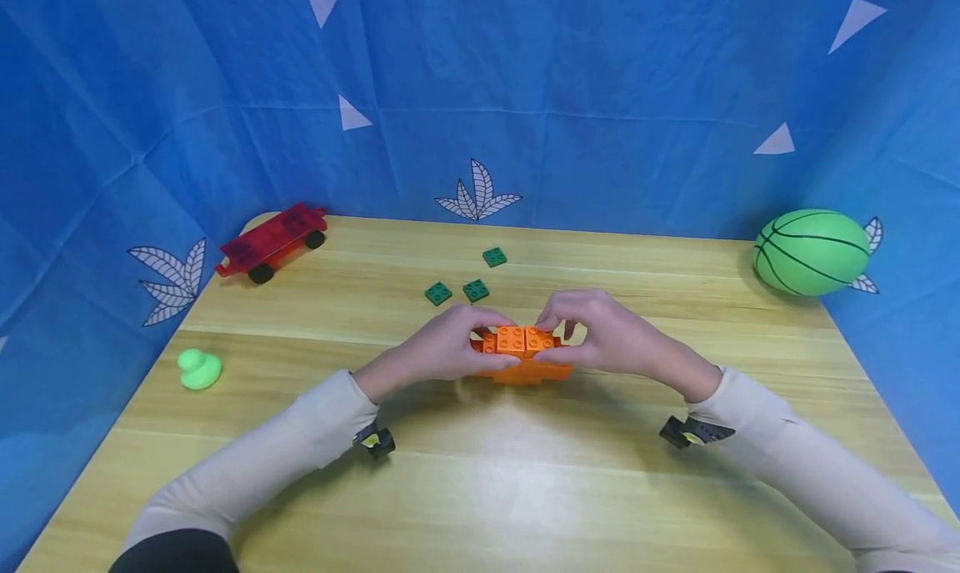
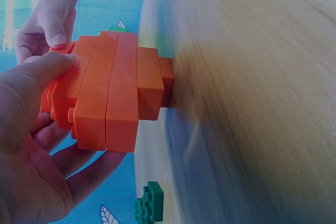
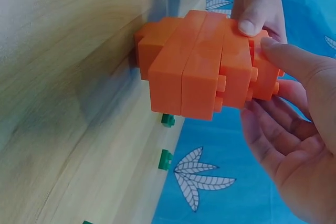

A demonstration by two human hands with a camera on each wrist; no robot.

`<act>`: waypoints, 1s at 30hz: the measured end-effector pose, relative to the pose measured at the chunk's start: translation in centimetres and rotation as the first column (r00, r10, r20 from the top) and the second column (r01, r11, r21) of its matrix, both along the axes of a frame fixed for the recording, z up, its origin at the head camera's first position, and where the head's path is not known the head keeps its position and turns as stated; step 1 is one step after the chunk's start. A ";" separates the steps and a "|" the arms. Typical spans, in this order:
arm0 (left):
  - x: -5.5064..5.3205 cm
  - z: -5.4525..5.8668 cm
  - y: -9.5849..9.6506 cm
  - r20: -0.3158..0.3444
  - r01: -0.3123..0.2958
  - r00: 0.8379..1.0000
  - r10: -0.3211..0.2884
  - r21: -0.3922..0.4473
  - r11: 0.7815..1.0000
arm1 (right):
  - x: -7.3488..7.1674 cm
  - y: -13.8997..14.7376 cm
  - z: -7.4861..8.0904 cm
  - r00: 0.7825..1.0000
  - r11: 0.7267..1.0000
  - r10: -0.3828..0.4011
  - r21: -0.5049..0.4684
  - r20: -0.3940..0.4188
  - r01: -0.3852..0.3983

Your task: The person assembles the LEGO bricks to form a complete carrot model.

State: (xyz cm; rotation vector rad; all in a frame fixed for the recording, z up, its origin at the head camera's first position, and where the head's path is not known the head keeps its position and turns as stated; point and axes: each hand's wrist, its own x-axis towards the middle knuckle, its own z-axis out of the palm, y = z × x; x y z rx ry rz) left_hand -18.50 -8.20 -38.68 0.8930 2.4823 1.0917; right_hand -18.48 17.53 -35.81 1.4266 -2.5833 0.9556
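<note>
Now pinching the orange bricks [image 1: 522, 371], right between left hand [image 1: 450, 344] and right hand [image 1: 603, 337], with thumbs and fingers bent just part-open around the top; could maybe tip or pop apart if pressed crooked

Red toy cart [image 1: 272, 241] far left on table [image 1: 540, 490]; green duck [image 1: 200, 370] nearer; green ball [image 1: 812, 253] far right; blue cloth [image 1: 615, 64] behind.

The head view looks forward and down from above the table [image 1: 525, 490], far enough back to take in both sleeves [image 1: 262, 439]; the left wrist view sits close at the left hand [image 2: 31, 150], facing past the orange bricks [image 2: 110, 87] toward the right hand [image 3: 310, 114]; the right wrist view mirrors it, equally close; both share the bricks' near side.
</note>
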 end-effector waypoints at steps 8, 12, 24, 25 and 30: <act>0.0 0.0 -0.1 0.002 -0.002 1.000 0.002 0.005 1.000 | 0.0 -0.2 0.1 1.000 1.000 0.001 0.015 0.026 -0.002; 0.0 -0.1 -0.1 0.005 -0.001 1.000 0.001 0.013 1.000 | 0.1 -0.2 0.2 0.999 1.000 0.006 0.007 0.039 -0.006; -0.1 -0.2 0.0 -0.003 0.003 1.000 -0.003 0.015 1.000 | -0.1 -0.1 0.0 0.998 1.000 -0.010 0.001 0.068 0.010; -0.1 -0.2 0.1 -0.001 0.002 1.000 -0.002 0.014 1.000 | -0.1 -0.1 0.0 0.998 1.000 -0.009 0.002 0.069 0.009; -0.1 -0.3 0.0 0.002 0.004 1.000 -0.004 0.018 1.000 | -0.1 -0.2 0.2 0.996 1.000 -0.006 0.014 0.084 0.005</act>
